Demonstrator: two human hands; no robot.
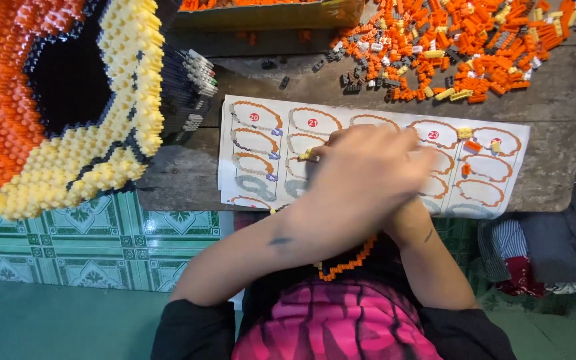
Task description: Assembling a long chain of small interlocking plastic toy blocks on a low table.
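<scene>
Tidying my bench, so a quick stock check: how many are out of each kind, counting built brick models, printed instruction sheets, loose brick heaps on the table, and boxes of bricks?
Built brick model: 1
Instruction sheet: 1
Loose brick heap: 1
Box of bricks: 1
Total: 4

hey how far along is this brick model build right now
Done: a big orange, yellow and black brick section stands at the left. In hand: both hands, left hand over right hand, work together above the instruction sheet, a yellow piece at the fingertips and an orange brick strip below the wrists. Left: a large pile of loose bricks and a few pieces laid on the sheet.
</scene>
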